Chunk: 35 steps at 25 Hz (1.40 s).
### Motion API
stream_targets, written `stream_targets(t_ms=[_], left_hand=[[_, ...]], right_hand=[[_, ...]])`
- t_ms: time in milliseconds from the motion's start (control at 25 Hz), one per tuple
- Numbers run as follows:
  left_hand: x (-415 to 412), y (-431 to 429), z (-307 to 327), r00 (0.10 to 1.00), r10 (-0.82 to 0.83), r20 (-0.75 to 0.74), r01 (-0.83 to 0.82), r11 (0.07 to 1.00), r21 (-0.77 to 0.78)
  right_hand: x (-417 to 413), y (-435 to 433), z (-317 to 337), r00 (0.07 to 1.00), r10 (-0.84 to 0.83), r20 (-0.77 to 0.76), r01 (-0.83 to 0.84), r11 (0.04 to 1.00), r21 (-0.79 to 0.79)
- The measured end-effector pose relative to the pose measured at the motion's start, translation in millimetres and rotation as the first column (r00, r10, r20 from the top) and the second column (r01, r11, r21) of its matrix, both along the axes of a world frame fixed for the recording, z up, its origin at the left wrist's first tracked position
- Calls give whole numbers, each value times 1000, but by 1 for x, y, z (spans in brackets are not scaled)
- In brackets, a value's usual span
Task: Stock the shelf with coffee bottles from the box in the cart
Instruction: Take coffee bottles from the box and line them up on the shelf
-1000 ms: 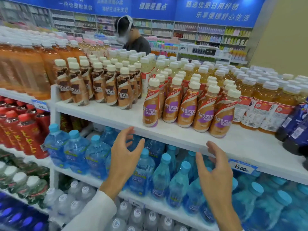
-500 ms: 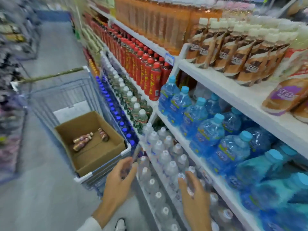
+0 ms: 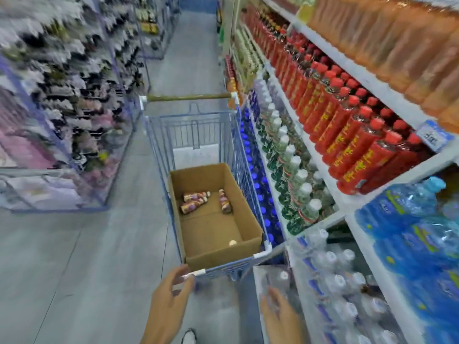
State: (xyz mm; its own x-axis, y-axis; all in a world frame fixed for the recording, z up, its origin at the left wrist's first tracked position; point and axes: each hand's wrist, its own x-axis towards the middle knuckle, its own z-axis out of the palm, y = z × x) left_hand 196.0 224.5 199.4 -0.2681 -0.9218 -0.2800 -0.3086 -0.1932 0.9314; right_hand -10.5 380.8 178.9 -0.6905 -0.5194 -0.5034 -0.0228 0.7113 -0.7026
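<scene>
Left hand [image 3: 169,306]: nearest of all, just short of the box. The grip is wide and holds nothing, and the fingertips lie at the cart's near corner below the box. I cannot tell whether they touch it.
Right hand [image 3: 280,316]: near and to the right of the box, low beside the bottom racks. The grip is slack, the fingers loose and empty.
Cart [image 3: 260,255]: it wraps the box on all sides, and its handle [image 3: 188,97] lies far beyond the box.
Box [image 3: 223,255]: open-topped cardboard filling the near half of the cart, its floor mostly bare.
Coffee bottles [image 3: 195,202]: 3 lie on their sides at the box's far end, 2 together on the left and 1 apart on the right.
Pale round spot [image 3: 233,242]: just inside the box's near wall; it may be a cap, but it is too small to tell.
Shelf [image 3: 372,88]: it runs along the right of the box with red bottles [image 3: 347,135] in rows. The coffee section is out of view.
Change: 1 second ago both hands hung empty before the coffee rows. Now the view turns to the box and the hands drop toward it.
Meaning: a placing round looks finished and a fresh pick begins. Judging by the box, only about 3 bottles remain, so stocking is close to done.
</scene>
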Motion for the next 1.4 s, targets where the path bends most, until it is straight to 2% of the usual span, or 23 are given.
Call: stream_targets(t_ms=[40,120,360,520,680,800,920,1000,1120,1200,1400], left_hand=[[1,-12,0,1000,-2,5,2,1000,18],[1,-37,3,1000,0,12,0,1000,25],[-15,-105,-2,998,22,55,-24,999,42],[-47,-145,-19,994,39,102,-47,995,85],[-96,-194,-41,979,41,198,-59,994,88],[-134,-252,-65,959,0,282,-26,996,89],[-171,-314,-100,934,-32,355,12,998,59],[-191,-356,-147,895,-51,443,27,998,60],[-205,-398,-235,809,-114,577,20,986,168],[-213,-411,-292,726,-204,657,44,967,251],[-219,-442,-388,498,-304,812,212,951,226]], right_hand=[[0,-20,6,999,-48,-4,48,997,-56],[5,-61,16,999,-33,-33,30,996,-79],[-16,-150,24,991,130,10,-130,991,12],[-46,-211,9,980,195,40,-196,981,12],[-85,-273,-6,984,134,120,-142,988,61],[-106,-314,-26,970,143,196,-162,983,84],[-127,-349,-59,978,118,170,-133,988,76],[-142,-378,-90,985,114,130,-123,990,64],[-159,-407,-143,987,92,135,-103,992,76],[-169,-417,-173,988,55,141,-68,994,91],[-184,-429,-224,992,7,130,-20,995,101]])
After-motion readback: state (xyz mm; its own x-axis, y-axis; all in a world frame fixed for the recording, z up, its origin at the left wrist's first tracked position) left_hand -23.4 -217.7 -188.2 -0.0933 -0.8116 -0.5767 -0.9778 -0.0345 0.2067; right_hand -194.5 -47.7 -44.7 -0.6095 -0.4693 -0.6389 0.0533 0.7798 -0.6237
